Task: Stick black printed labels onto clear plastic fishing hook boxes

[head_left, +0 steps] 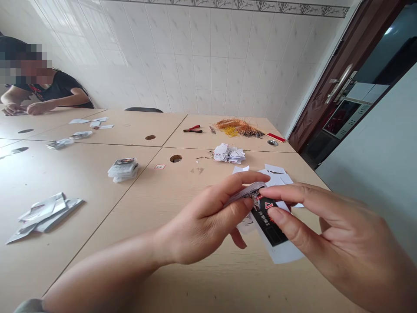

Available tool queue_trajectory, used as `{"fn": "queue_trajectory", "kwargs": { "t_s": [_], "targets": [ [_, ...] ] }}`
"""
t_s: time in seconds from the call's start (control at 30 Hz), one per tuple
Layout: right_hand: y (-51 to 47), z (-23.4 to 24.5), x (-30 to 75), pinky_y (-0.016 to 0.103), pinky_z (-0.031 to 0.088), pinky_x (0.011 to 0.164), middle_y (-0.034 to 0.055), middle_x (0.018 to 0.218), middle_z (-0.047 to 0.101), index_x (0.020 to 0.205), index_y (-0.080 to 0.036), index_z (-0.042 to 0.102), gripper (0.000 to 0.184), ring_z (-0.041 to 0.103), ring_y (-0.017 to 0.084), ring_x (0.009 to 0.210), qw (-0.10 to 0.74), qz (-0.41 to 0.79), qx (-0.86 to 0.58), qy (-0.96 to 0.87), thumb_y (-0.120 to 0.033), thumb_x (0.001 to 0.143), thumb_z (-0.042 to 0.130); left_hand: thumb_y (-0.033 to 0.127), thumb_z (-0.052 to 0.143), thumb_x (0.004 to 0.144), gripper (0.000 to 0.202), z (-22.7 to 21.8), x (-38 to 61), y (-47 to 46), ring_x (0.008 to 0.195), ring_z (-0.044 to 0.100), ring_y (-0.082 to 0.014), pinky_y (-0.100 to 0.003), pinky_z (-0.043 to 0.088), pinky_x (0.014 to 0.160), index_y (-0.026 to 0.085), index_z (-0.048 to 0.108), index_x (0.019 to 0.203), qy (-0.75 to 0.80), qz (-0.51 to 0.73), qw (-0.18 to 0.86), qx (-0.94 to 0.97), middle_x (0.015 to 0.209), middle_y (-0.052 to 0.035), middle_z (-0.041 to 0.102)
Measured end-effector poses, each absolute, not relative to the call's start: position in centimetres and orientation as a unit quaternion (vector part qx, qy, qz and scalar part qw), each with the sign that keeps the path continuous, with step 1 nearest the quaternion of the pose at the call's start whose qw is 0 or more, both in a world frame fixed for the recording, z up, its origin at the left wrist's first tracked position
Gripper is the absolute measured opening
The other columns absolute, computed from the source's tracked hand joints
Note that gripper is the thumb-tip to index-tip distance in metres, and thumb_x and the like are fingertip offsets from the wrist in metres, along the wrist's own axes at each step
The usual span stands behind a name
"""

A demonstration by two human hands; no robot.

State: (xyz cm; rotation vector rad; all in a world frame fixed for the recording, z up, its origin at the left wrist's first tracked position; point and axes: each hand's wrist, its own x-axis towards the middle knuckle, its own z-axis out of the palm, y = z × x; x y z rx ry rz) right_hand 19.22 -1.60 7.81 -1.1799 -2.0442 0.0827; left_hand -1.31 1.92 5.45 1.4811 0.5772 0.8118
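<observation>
Between my two hands, above the table, is a small printed card with a black face, red and white characters and a white lower edge. My left hand is closed round the card's upper left end, where it looks like a small stack or packet seen edge-on. The thumb and forefinger of my right hand pinch the card's right side. Something clear with faint dark print shows under the card, partly hidden by my fingers. Behind my hands lie loose white paper slips.
A pile of white slips stands farther back. Beyond it are red-handled pliers and a bundle of orange strands. Stacked clear packets and silvery flat bags lie left. Another person sits far left, hands on the table.
</observation>
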Motion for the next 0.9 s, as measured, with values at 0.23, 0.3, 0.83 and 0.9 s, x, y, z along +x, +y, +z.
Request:
{"fn": "queue_trajectory", "kwargs": {
  "t_s": [0.23,0.3,0.83,0.9],
  "targets": [
    [-1.6,7.9,19.1,0.019,0.062,0.070,-0.0090,0.095,0.083,0.102,-0.033,0.072,0.011,0.077,0.012,0.074,0.376,0.018,-0.462,-0.803,-0.031,0.094,0.064,0.040,0.052,0.105,0.034,5.3,-1.2,2.0,0.091,0.067,-0.0177,-0.019,0.064,0.061,0.030,0.060,0.136,0.251,0.368,0.620,0.645,0.108,-0.0065,0.067],
    [-1.6,7.9,19.1,0.020,0.063,0.069,-0.0079,0.094,0.083,0.102,-0.033,0.072,0.011,0.077,0.012,0.074,0.376,0.018,-0.465,-0.801,-0.031,0.094,0.064,0.041,0.052,0.105,0.033,5.3,-1.1,1.9,0.090,0.067,-0.0174,-0.018,0.063,0.059,0.030,0.060,0.135,0.251,0.371,0.620,0.644,0.108,-0.0065,0.067],
    [0.6,7.0,19.3,0.031,0.063,0.081,0.0043,0.110,0.080,0.120,-0.029,0.069,0.027,0.078,0.021,0.099,0.373,0.223,-0.471,-0.767,-0.043,0.099,0.060,0.043,0.054,0.104,0.021,4.8,-1.1,4.8,0.061,0.061,-0.0085,-0.013,0.057,0.047,0.026,0.048,0.114,0.284,0.347,0.631,0.634,0.079,0.0037,0.064],
    [0.4,7.0,19.0,0.028,0.062,0.077,0.0013,0.103,0.080,0.116,-0.030,0.069,0.021,0.077,0.019,0.091,0.379,0.193,-0.481,-0.767,-0.034,0.095,0.065,0.044,0.054,0.104,0.022,4.7,-1.1,4.9,0.057,0.059,-0.0076,-0.013,0.055,0.045,0.026,0.047,0.114,0.280,0.350,0.621,0.643,0.078,0.0040,0.063]
  ]
}}
